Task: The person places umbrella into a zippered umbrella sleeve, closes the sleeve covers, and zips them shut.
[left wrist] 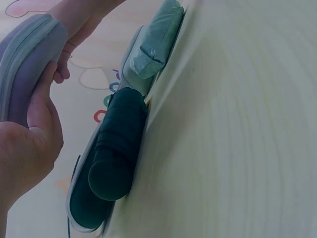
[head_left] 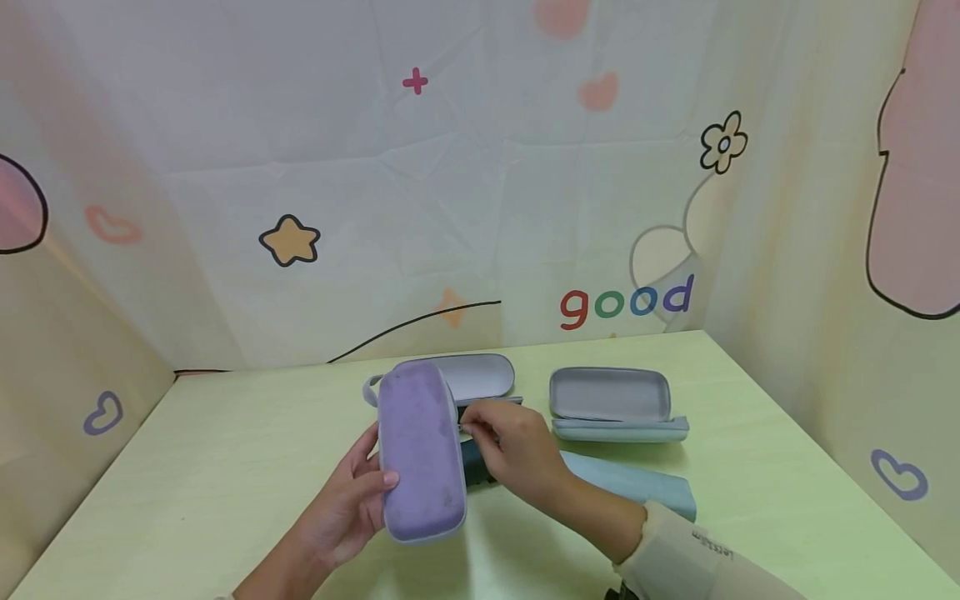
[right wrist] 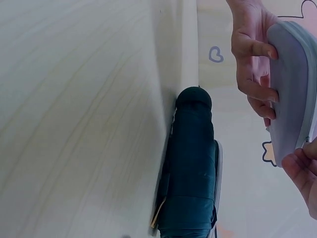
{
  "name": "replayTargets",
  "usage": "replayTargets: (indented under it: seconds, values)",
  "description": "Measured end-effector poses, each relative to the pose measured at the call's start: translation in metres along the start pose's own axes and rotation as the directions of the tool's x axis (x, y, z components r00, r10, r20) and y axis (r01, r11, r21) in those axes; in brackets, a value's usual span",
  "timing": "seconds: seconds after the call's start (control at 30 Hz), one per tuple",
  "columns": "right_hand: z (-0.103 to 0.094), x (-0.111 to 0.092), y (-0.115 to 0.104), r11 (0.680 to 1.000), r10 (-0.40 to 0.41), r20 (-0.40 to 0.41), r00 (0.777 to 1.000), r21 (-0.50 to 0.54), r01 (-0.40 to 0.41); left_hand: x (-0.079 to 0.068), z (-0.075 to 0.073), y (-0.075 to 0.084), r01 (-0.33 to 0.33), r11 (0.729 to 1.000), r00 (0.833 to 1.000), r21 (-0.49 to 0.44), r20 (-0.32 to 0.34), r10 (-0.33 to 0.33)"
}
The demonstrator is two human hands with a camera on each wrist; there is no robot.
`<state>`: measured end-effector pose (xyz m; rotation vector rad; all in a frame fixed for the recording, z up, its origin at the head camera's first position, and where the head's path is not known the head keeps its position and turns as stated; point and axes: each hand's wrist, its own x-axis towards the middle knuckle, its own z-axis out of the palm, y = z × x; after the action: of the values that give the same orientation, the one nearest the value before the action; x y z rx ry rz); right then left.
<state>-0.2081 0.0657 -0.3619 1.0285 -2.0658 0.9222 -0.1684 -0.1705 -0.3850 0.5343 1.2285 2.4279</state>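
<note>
The left hand (head_left: pixel 352 504) grasps the closed-looking purple case (head_left: pixel 420 458) by its side, raised above the middle of the desk (head_left: pixel 187 483), its far fingers hidden behind it. The right hand (head_left: pixel 517 450) pinches at the zip pull (right wrist: pixel 307 141), which the fingertips mostly cover; the right wrist view cuts that hand off. Case and hands partly block the dark green umbrella (left wrist: pixel 116 144) and an open case (head_left: pixel 480 377) by the desk's far edge. Toward the far right corner lies another open case (head_left: pixel 611 393); the forearm hides part of the light blue bundle (head_left: pixel 633 482) in front.
</note>
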Motion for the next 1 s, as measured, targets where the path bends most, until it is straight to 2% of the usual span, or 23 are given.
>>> replayTargets:
  seconds: [0.17, 0.3, 0.4, 0.57, 0.73, 0.9, 1.0]
  values:
    - [-0.001, 0.001, 0.003, 1.000, 0.007, 0.002, 1.000, -0.014, -0.007, -0.002, 0.000, -0.003, 0.022, 0.999, 1.000, 0.037, 0.003, -0.023]
    - [-0.007, 0.006, 0.010, 0.992, 0.124, -0.034, 0.992, -0.010, -0.124, -0.004, 0.004, -0.009, 0.093, 0.989, 0.995, 0.111, 0.031, -0.097]
    - [-0.012, 0.008, 0.015, 0.979, 0.204, -0.035, 0.978, 0.019, -0.203, -0.004, 0.007, -0.013, 0.116, 0.983, 0.991, 0.142, 0.050, -0.124]
    - [-0.016, 0.008, 0.017, 0.972, 0.233, -0.018, 0.972, 0.037, -0.232, -0.002, 0.006, -0.013, 0.106, 0.987, 0.993, 0.123, 0.038, -0.111]
    - [-0.020, 0.007, 0.021, 0.956, 0.288, -0.011, 0.958, 0.061, -0.286, 0.000, -0.002, -0.010, 0.102, 0.990, 0.993, 0.094, 0.047, -0.106]
    - [-0.023, 0.005, 0.022, 0.930, 0.359, -0.013, 0.933, 0.096, -0.356, -0.002, -0.008, -0.004, 0.130, 0.987, 0.991, 0.090, -0.021, -0.129]
    - [-0.024, 0.005, 0.022, 0.922, 0.378, -0.025, 0.925, 0.102, -0.374, -0.002, -0.009, 0.000, 0.149, 0.986, 0.983, 0.079, -0.121, -0.139]
